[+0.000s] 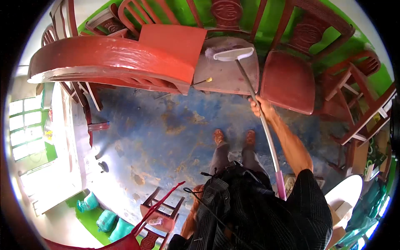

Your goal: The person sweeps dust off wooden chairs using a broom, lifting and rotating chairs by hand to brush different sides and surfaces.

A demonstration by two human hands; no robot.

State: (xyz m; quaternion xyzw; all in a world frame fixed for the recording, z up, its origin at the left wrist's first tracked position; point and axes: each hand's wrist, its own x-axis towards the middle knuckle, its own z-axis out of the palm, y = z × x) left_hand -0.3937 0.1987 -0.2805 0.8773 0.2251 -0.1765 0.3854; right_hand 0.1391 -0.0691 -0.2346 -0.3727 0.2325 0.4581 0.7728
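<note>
My right hand (262,109) is wrapped round the metal shaft of a long pole with a wide white head (234,54) and a pink grip (281,185). The head is over a wooden chair seat (227,79) that looks grey and dusty. Pale fluff (210,52) shows beside the head. On the seat's front edge lies a thin stick with a yellow tip (209,79). My left hand (198,191) is low beside my waist, near a dark cord; its fingers are mostly hidden.
A large curved red wooden piece (112,54) stands left of the seat. To the right are a red chair (288,81) and tipped chairs (354,91). Behind me are a small chair (162,214) and several green bags (106,221). The worn blue floor (162,125) lies underfoot.
</note>
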